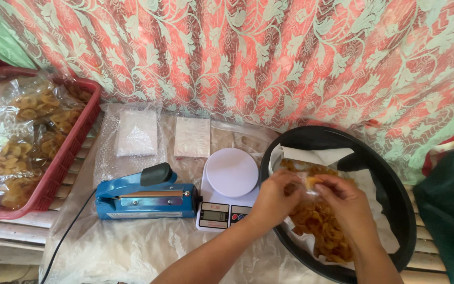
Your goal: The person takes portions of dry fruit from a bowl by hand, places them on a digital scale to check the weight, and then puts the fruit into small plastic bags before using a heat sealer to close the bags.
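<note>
Both my hands are over a big black round basin [390, 184] lined with white paper and holding a heap of golden fried chips [321, 226]. My left hand [274, 197] and my right hand [345, 202] pinch the mouth of a small clear plastic bag [311, 185] between them, with some chips at its opening. A white digital kitchen scale [229, 181] with a round platform stands just left of the basin, next to my left hand.
A blue impulse bag sealer [143, 197] with a black knob lies left of the scale, its black cord running off the front. Two stacks of clear bags [137, 131] lie behind. A red basket [66, 152] with packed chip bags sits far left. A floral cloth hangs behind.
</note>
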